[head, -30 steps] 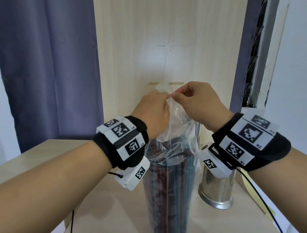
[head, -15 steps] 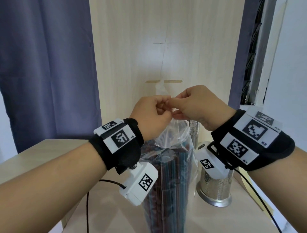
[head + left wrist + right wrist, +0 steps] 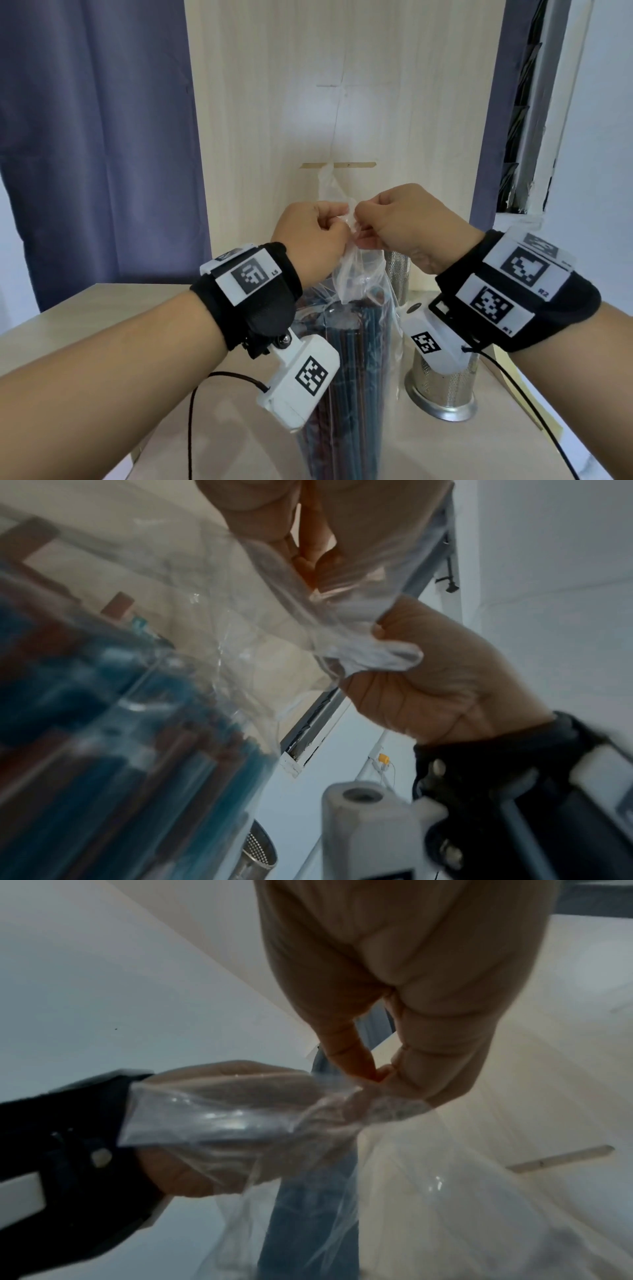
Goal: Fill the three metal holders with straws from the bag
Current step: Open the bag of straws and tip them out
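Knuckles up on both fists here. My left hand is curled tight, pinching the twisted neck of the clear bag, wrist cocked up from a level forearm. Right up against it, my right hand pinches the same neck from the other side, fingers curled. Straws stand upright in the bag straight below the pinch. Down and right of that, a metal holder stands on the table.
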The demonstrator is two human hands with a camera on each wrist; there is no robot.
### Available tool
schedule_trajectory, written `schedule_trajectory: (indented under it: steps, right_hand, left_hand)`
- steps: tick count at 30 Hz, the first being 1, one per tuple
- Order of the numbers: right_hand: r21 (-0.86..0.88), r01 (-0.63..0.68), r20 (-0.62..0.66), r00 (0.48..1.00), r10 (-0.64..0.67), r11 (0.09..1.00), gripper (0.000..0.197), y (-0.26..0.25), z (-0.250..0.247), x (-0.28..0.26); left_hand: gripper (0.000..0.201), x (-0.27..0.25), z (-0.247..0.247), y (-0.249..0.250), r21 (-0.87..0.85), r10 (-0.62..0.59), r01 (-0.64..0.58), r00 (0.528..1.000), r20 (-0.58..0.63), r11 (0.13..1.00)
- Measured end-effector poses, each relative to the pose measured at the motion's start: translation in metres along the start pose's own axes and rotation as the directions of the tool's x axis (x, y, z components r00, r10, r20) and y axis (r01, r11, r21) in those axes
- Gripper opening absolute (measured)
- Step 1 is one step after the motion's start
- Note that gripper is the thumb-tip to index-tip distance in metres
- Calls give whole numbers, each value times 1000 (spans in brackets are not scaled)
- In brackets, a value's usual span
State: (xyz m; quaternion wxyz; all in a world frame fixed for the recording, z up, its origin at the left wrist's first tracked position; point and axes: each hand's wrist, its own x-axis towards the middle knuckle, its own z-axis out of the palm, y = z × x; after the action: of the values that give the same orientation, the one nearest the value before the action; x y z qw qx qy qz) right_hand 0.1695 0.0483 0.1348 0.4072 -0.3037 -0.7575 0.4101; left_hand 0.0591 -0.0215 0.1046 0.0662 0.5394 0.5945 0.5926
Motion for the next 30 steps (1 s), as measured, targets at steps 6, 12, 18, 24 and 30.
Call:
schedule_trajectory:
  steps: [6, 12, 18, 24, 30]
  right_hand:
    - [169, -47, 134, 991, 24, 984, 27, 15, 4, -5]
    - [37, 63, 85, 994, -65, 997, 29, 10, 0, -14]
    - [263, -3, 94, 995, -23, 965, 27, 13, 1, -14]
    - [508, -134, 198, 980, 36, 851, 28, 21, 0, -16]
    - [557, -75, 129, 992, 2, 827, 28, 25, -3, -15]
  left_hand:
    - [11, 1, -1, -1, -74, -160, 161, 987, 19, 984]
    - [10, -4, 3, -7, 112, 1, 5, 999, -50, 994]
    - [18, -4, 8, -4, -38, -83, 79, 991, -102, 996]
    - [20, -9, 9, -4, -86, -143, 133, 982, -124, 987]
    - [23, -9, 6, -1, -152, -185, 167, 976, -113, 974]
